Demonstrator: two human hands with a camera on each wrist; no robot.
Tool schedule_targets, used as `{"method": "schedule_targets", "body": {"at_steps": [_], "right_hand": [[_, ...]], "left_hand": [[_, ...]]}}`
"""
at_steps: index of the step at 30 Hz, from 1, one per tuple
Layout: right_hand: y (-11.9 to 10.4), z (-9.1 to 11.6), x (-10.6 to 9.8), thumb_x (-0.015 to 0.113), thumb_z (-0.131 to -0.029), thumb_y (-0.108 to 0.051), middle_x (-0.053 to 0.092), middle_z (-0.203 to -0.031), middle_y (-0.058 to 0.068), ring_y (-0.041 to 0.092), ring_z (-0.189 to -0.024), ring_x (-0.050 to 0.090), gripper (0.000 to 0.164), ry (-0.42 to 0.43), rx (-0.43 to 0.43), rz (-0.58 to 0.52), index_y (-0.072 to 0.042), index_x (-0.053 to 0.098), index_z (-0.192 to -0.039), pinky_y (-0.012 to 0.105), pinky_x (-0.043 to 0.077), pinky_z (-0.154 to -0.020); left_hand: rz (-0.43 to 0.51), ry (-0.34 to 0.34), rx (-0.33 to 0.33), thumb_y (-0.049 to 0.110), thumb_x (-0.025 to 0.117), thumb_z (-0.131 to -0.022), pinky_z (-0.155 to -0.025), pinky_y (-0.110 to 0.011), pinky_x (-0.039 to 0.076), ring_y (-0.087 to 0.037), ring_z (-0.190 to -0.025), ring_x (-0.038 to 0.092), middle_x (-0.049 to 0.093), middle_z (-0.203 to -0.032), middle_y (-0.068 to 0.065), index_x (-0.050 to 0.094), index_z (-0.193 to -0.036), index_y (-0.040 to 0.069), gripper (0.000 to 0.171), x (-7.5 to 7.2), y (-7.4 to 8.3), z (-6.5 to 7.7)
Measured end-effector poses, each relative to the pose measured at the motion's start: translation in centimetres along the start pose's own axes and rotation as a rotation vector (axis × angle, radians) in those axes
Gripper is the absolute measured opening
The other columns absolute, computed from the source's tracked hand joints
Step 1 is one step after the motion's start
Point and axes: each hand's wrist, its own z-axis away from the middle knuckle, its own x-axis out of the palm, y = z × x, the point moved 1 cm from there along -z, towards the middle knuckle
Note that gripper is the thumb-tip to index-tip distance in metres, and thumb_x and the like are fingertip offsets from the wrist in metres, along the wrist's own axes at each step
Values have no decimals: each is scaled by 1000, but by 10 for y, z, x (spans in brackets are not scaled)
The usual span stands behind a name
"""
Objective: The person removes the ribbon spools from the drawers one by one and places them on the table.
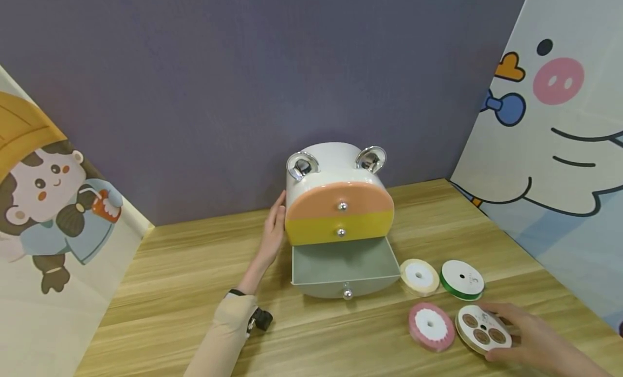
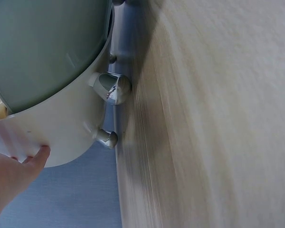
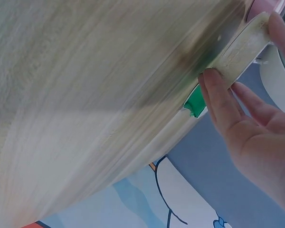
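A small rounded drawer cabinet (image 1: 326,163) with silver ring ears stands near the wall. Its grey bottom drawer (image 1: 321,290) is pulled out, while the orange and yellow drawers are closed. My left hand (image 1: 272,233) rests against the cabinet's left side, fingers extended; the left wrist view shows fingertips on the white shell (image 2: 71,121). At the right, my right hand (image 1: 530,336) pinches a pale ribbon spool (image 1: 471,320) with brown round patches between thumb and fingers. In the right wrist view, fingers lie along the spool's edge (image 3: 240,54).
Beside the held spool lie a pink ribbon spool (image 1: 430,325), a cream one (image 1: 418,277) and a green one (image 1: 461,279). All are on the wooden table (image 1: 194,290), just right of the open drawer. A grey wall (image 1: 219,96) and printed side panels (image 1: 559,150) enclose the table.
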Motion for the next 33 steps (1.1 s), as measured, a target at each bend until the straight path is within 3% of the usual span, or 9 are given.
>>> {"method": "schedule_targets", "body": {"at_steps": [1,9,14,20,25,28,33], "right_hand": [[-1,0,-1,90,-68,-23,61,-112,24,-22,-92,39,77,-10,17,24,8,53,-128,14,47,-63],[-4,-2,-4,88,-71,-32,61,-118,23,-19,-92,40,78,-86,114,70,4,54,-130,13,42,-66],[-5,-3,-3,88,-67,-43,62,-121,19,-16,-93,43,83,-108,171,132,-3,56,-132,14,42,-68],[-5,-3,1,91,-61,-44,64,-120,18,-11,-95,48,84,-54,146,188,-6,59,-129,16,44,-69],[-6,-4,5,90,-59,-50,63,-123,16,-1,-97,55,89,-84,170,232,-7,59,-130,18,47,-72],[-6,-5,6,89,-61,-50,62,-124,15,-1,-96,53,90,-118,186,240,-6,57,-132,18,47,-72],[-5,-4,7,90,-62,-47,62,-121,14,-6,-92,50,88,-103,144,247,-5,57,-132,17,47,-70]], "left_hand": [[2,-1,-3,16,31,-110,-127,-47,18,-27,-154,22,28,-164,-9,30,-156,9,47,0,1,0],[3,-12,-16,15,32,-110,-126,-48,21,-32,-153,23,28,-163,-16,29,-155,1,47,0,31,10],[11,-5,-12,14,31,-109,-126,-48,20,-32,-152,23,29,-163,-16,30,-155,1,47,0,32,12],[7,-5,-20,14,31,-109,-126,-47,20,-31,-153,23,29,-163,-15,30,-155,3,47,0,30,12],[-4,-6,-9,15,32,-109,-126,-47,20,-31,-152,24,30,-162,-15,31,-155,3,47,0,33,10],[-9,-5,-7,15,33,-109,-126,-47,20,-31,-152,24,30,-162,-15,31,-155,3,47,0,35,9],[-10,-7,-18,15,33,-109,-126,-46,19,-31,-152,24,30,-162,-15,31,-155,3,47,0,35,9]]}}
